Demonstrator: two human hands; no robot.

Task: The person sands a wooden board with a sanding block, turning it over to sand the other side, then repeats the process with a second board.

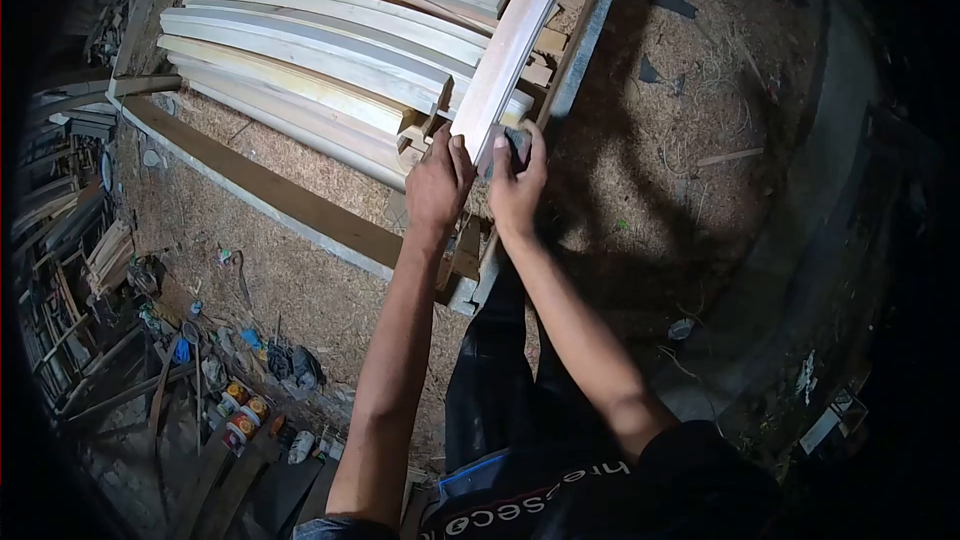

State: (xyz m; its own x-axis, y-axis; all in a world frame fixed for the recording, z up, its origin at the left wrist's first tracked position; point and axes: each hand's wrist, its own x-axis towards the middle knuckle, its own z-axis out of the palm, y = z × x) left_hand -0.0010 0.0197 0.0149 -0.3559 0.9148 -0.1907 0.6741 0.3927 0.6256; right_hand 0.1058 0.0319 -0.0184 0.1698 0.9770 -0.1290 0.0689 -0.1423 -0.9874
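A long pale board (510,40) runs from between my hands toward the top of the head view, with a groove line along its right side. My left hand (439,180) is closed on the near end of the board at its left edge. In my right hand (519,180) is a dark grey block (516,144), pressed against the board's right edge near that same end. The fingers of my right hand curl round the block and partly hide it. The board lies across the right part of a wooden frame (270,185).
Several pale planks (320,40) lie side by side on the frame, left of the board. Wood shavings (640,190) cover the ground. Paint tins (240,410) and rags sit at the lower left, near stacked scrap wood (65,310).
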